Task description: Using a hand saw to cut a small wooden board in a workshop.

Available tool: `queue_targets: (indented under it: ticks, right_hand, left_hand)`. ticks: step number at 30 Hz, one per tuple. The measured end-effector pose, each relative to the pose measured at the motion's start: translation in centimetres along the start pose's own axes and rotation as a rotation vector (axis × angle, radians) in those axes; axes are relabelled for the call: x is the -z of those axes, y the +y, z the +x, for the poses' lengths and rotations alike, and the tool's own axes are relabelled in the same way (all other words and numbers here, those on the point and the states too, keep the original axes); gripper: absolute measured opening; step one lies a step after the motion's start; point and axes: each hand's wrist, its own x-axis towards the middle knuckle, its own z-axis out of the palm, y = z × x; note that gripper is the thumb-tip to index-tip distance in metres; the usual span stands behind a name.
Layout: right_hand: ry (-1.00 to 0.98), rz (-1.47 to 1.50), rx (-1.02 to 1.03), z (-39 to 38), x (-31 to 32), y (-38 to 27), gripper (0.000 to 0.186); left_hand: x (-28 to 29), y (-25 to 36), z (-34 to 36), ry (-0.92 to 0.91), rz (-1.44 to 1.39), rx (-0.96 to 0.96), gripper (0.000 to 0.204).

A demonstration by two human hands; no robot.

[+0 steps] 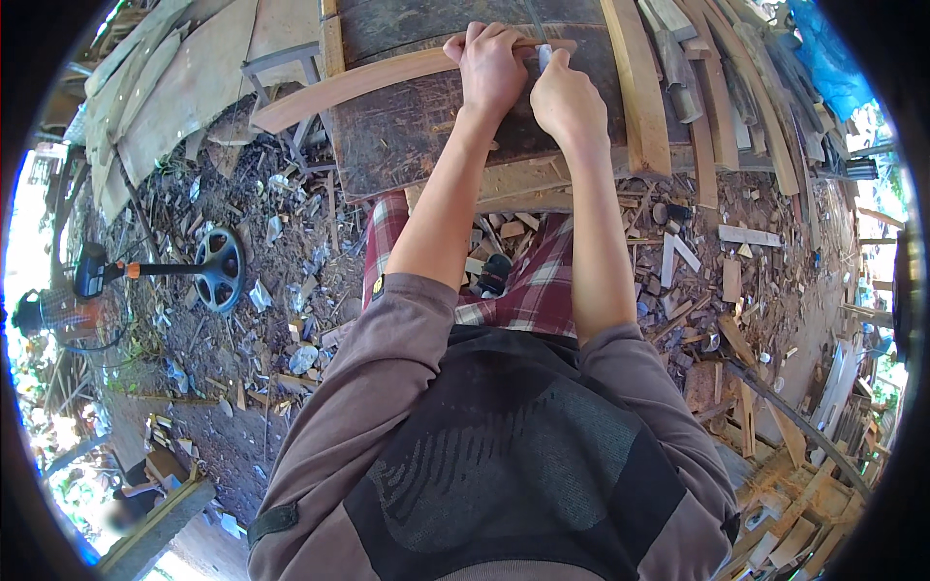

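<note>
At the bottom of the frame sits the person's own torso in a grey-brown long-sleeved top with a dark mesh panel across the front; above it, in the middle of the frame, a red and white checked cloth covers the legs; both forearms rise from here toward the upper centre.

The ground on either side is dirt strewn with wood chips and offcuts; at the left middle lies a dark wheel-shaped stand on a black rod with an orange collar, and a small fan stands at the far left edge; at the right middle, pale scraps of board lie among the chips.

In the upper centre stands the counter, a dark, scarred slab of wood; across it lies a long curved wooden strip, running from the upper left toward the hands; the left hand is closed over this strip, fingers wrapped across its upper edge, pinning it to the counter; the right hand, just beside and touching the left, is curled tight around a small pale tool whose tip meets the strip; what kind of tool it is cannot be told.

Beyond, at the upper right, more curved wooden slats lean side by side; a blue tarpaulin shows in the far upper right corner; flat boards are stacked at the upper left.
</note>
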Motion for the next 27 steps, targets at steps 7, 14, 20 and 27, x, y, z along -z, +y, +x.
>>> queue_targets:
  ticks: [7, 14, 20, 27]
  right_hand:
    - [0.08, 0.04, 0.001, 0.1, -1.7, 0.6, 0.02]
    - [0.088, 0.029, 0.04, -2.7, -1.4, 1.9, 0.02]
    - [0.0, -0.007, -0.019, -8.4, -0.9, 3.4, 0.022]
    - [-0.031, 0.002, -0.043, -11.0, -0.5, 4.4, 0.019]
  left_hand:
    - [0.0, 0.8, -0.3, -0.044, 0.073, 0.103, 0.012]
    - [-0.9, 1.2, 0.4, 0.032, 0.122, 0.198, 0.01]
    - [-1.5, 0.1, 1.1, -0.026, 0.141, 0.214, 0.01]
    - [-1.3, -0.6, 0.3, -0.024, 0.133, 0.077, 0.017]
